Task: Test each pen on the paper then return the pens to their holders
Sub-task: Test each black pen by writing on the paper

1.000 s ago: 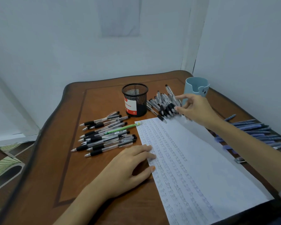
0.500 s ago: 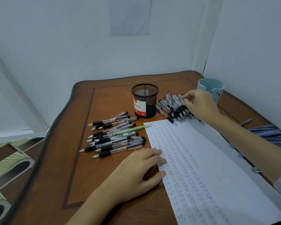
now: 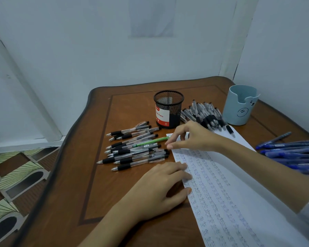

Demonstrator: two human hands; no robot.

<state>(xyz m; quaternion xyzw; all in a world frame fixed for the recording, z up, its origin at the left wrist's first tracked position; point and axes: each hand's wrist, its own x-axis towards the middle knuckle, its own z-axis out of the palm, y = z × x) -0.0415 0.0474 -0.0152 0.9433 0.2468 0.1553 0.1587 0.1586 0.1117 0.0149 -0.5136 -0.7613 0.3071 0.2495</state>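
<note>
- The right hand (image 3: 194,138) reaches across the top of the paper (image 3: 239,202) toward the left pile of black pens (image 3: 132,150). Its fingers are loosely stretched and grasp nothing. The index fingertip is just beside the near ends of these pens; I cannot tell if it touches them.
- The left hand (image 3: 159,186) lies flat on the table (image 3: 96,184), fingers relaxed, with the fingertips on the left edge of the paper.
- The paper is covered with rows of the word "test".
- A green pen (image 3: 151,141) lies in the left pile.
- The black mesh holder (image 3: 168,109) stands upright behind this pile.
- A second pile of black pens (image 3: 205,114) lies between the mesh holder and the light blue cup (image 3: 239,107).
- Blue pens (image 3: 291,152) lie at the right of the paper.
</note>
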